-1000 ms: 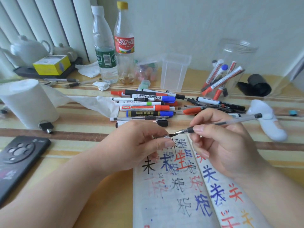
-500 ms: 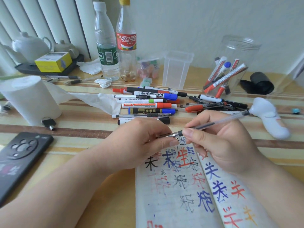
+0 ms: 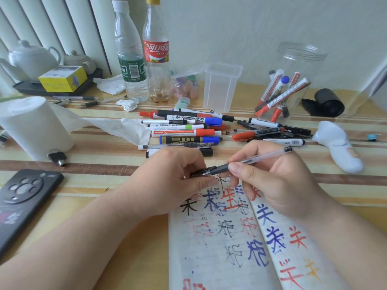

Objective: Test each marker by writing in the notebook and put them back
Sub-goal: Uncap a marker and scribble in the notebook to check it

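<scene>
My right hand (image 3: 270, 181) pinches a clear gel pen (image 3: 251, 160) near its black grip, the pen lying almost level above the top of the open notebook (image 3: 219, 248). My left hand (image 3: 171, 181) pinches a small dark cap (image 3: 199, 172) over the pen's tip. The notebook pages carry black, blue and red characters. A pile of markers and pens (image 3: 184, 130) lies on the table behind my hands. A clear jar (image 3: 293, 84) at the back right holds several markers.
A paper roll (image 3: 33, 126), keys (image 3: 57, 158) and a black phone (image 3: 23, 195) sit at the left. Two bottles (image 3: 142, 59), a clear plastic box (image 3: 222, 86), teapots (image 3: 31, 59) and a yellow box (image 3: 62, 78) stand at the back. A white object (image 3: 339, 147) lies at the right.
The pen's bare metal tip, visible earlier between my hands, now sits inside the dark cap that my left hand holds. The pen has shifted slightly left.
</scene>
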A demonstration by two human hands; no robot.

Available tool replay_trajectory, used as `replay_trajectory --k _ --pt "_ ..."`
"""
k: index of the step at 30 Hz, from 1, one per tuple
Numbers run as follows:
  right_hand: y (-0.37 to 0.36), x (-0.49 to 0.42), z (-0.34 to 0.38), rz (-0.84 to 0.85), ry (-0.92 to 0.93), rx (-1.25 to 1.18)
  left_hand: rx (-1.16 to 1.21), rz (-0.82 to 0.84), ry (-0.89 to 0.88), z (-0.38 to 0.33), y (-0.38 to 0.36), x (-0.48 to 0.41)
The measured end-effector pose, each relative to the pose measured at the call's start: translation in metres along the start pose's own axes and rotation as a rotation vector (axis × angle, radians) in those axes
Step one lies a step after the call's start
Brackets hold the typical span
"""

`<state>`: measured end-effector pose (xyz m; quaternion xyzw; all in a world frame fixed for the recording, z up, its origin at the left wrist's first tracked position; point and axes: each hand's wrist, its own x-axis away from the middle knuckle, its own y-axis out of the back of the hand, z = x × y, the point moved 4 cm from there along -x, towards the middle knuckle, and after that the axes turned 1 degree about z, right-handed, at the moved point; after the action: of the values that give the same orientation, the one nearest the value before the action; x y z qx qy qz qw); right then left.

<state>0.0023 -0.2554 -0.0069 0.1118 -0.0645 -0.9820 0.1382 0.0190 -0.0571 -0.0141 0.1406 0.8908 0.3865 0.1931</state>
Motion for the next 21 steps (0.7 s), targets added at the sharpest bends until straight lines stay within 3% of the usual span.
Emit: replay_trajectory --k 4,12,18,21 --pt "-0.003 0.0 0.002 -0.008 0.022 0.023 0.018 -0.04 0.011 0.0 0.0 0.001" --pt "-0.01 -0.001 0.004 -0.065 -0.101 -0.098 -0.061 -0.174 -0.17 -0.002 0.003 0.004" --pt "-0.009 -0.003 0.003 -0.109 -0.158 0.006 -0.019 -0.048 -0.056 0.003 -0.005 0.004" --pt "-0.005 -0.004 0.001 -0.176 -0.123 0.046 0.017 0.019 -0.085 -0.001 -0.008 0.001"
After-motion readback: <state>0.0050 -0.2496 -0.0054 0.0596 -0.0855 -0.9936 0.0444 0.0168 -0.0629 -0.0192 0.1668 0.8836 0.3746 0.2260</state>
